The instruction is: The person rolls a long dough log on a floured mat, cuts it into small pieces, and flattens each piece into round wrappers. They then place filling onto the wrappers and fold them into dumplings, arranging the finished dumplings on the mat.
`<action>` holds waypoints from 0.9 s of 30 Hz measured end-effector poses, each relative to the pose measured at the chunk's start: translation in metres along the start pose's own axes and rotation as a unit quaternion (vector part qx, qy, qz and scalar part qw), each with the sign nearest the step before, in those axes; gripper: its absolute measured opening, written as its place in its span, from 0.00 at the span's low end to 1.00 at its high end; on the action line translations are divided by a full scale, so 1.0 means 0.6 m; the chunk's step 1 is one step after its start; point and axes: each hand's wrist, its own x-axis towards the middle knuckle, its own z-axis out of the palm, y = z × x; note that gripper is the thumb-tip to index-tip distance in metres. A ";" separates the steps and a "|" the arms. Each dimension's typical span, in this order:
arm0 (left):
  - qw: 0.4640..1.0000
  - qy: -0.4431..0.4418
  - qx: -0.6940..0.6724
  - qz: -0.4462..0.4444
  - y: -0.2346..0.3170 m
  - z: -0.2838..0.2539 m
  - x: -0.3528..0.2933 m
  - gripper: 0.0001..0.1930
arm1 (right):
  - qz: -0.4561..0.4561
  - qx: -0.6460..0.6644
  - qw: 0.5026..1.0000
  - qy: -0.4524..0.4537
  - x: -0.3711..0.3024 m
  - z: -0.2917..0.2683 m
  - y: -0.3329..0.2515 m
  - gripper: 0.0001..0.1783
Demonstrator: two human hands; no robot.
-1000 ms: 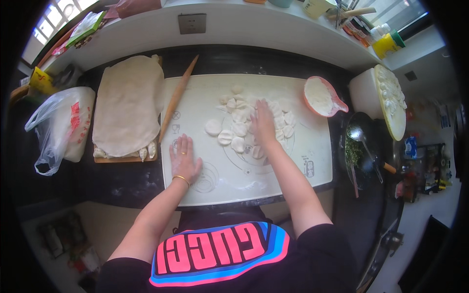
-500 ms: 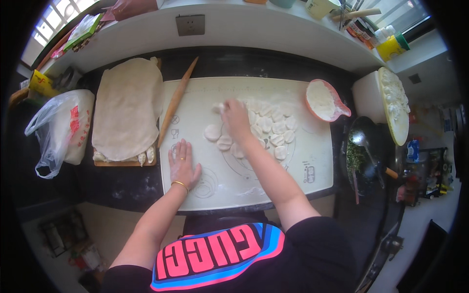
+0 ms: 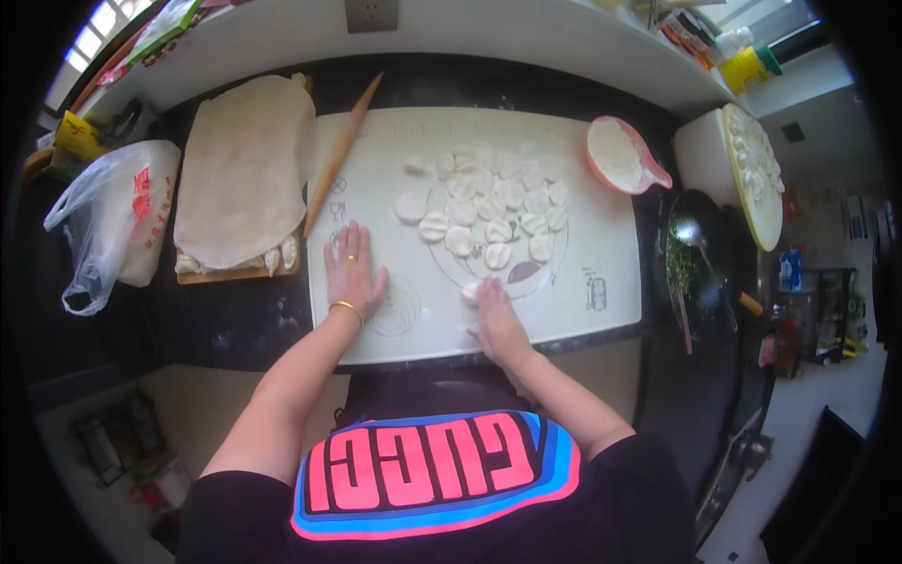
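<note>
My left hand (image 3: 353, 273) lies flat on the pale baking mat (image 3: 564, 320), fingers stretched, holding nothing. It wears a ring and a gold bangle. My right hand (image 3: 500, 324) is low over the near middle of the mat, its thumb apart from the fingers. Beside its fingertips, touching them, is a small white dough piece (image 3: 470, 293), partly covered. Just beyond lies a cluster of floured, flattened dough rounds (image 3: 460, 241), several of them overlapping. A tapered wooden rolling pin (image 3: 342, 155) rests along the mat's left edge.
Left of the mat, a dough sheet (image 3: 246, 179) covers a wooden board (image 3: 225, 275). A plastic bag (image 3: 117, 221) stands farther left. A pink bowl of flour (image 3: 615, 155) is at the mat's far right. Beyond it are a dark pan with chopped greens (image 3: 684, 273) and a round tray (image 3: 752, 188).
My right hand has come from the far side of the dough rounds back toward me, and a dough piece now lies at its fingertips. My left hand stays put; the view has tilted slightly.
</note>
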 end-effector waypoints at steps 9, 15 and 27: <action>1.000 0.004 -0.007 0.011 -0.003 0.004 -0.008 0.39 | 0.074 -0.049 0.993 -0.074 0.021 0.025 -0.042 0.54; 1.000 -0.028 -0.004 0.001 0.002 -0.008 -0.004 0.39 | 0.117 -0.079 0.982 -0.129 0.017 0.004 -0.063 0.51; 1.000 -0.029 -0.005 -0.002 0.005 -0.007 -0.002 0.40 | 0.338 -0.124 0.928 0.100 -0.007 -0.070 0.195 0.47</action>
